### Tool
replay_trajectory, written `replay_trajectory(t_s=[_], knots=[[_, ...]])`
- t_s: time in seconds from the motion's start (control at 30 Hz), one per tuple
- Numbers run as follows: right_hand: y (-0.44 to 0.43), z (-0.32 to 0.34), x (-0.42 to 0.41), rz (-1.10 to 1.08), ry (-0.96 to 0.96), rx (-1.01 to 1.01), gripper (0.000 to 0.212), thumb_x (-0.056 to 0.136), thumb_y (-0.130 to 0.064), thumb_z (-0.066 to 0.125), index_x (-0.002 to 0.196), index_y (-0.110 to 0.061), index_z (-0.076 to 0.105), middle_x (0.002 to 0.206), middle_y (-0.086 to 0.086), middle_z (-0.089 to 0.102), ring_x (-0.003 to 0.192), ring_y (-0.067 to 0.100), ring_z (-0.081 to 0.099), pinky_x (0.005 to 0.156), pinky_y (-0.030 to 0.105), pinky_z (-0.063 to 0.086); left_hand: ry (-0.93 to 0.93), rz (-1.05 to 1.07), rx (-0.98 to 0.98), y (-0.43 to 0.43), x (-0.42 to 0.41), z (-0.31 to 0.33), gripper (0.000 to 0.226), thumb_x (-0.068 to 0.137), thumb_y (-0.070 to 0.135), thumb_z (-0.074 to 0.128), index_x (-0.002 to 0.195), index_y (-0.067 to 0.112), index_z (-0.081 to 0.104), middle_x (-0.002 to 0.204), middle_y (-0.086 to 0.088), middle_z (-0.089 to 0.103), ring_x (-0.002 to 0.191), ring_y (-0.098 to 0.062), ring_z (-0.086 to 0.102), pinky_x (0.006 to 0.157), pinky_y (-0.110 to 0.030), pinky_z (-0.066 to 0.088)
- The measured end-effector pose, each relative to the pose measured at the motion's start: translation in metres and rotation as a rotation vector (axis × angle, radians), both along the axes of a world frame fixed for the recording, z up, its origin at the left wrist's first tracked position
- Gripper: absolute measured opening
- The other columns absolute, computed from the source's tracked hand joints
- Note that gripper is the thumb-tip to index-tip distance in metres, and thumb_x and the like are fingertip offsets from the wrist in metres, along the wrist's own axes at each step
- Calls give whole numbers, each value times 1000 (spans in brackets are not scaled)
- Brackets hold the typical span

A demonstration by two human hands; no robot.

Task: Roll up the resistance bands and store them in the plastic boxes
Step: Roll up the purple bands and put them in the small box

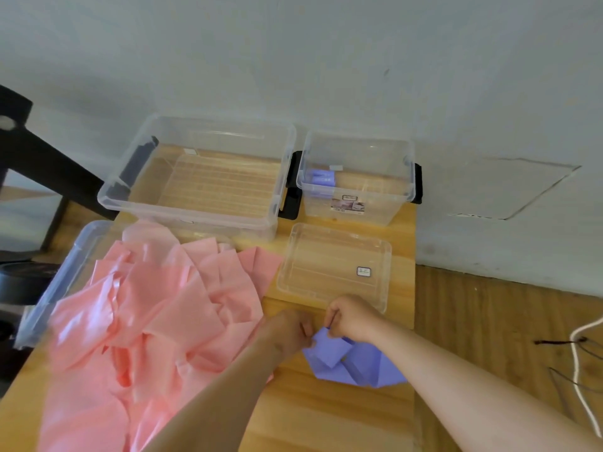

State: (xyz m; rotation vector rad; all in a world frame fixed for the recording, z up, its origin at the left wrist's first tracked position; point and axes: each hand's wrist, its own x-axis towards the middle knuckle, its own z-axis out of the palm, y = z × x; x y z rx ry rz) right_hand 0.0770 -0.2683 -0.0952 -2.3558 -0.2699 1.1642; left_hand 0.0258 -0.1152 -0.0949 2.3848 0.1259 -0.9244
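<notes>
Here, left hand (290,332) and right hand (350,318) pinch purple band (359,365) edge.

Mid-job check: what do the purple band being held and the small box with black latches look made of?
The purple band: thin, matte, rubbery sheet, probably latex; it folds and creases softly where the left hand and right hand pinch it. The small box: clear, glossy rigid plastic; the wooden table and rolled purple bands show through its walls.
</notes>
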Motion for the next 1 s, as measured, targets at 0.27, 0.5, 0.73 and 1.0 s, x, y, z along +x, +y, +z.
replay_trajectory(t_s=[0.27, 0.5, 0.73, 1.0], knots=[[13, 72, 31, -280, 23, 271, 15, 82, -4, 68, 79, -18, 64, 74, 1, 63, 73, 17, 58, 69, 30, 46, -111, 203, -233, 32, 34, 60, 33, 87, 2, 61, 63, 23, 55, 72, 7, 56, 69, -7, 50, 66, -19, 41], [42, 183, 58, -257, -50, 450, 35, 79, -2, 74, 106, -15, 58, 82, -3, 59, 78, 11, 57, 70, 21, 45, -270, 318, -438, 79, 75, 178, 28, 94, -3, 48, 73, 14, 53, 72, -1, 54, 64, -8, 51, 57, -15, 43], [82, 306, 73, -311, -256, 628, 29, 82, 5, 67, 95, -16, 53, 67, -3, 57, 66, 15, 51, 65, 28, 39, -465, 346, -542, 117, 94, 307, 27, 96, 1, 47, 74, 13, 57, 69, -1, 56, 66, -14, 53, 72, -32, 46], [98, 449, 80, -429, -413, 880, 22, 86, 3, 56, 88, -19, 56, 75, 2, 57, 71, 17, 55, 72, 30, 46, -661, 283, -638, 137, 95, 449, 16, 95, 9, 56, 81, 9, 65, 75, -2, 61, 67, -5, 58, 70, -24, 53]])
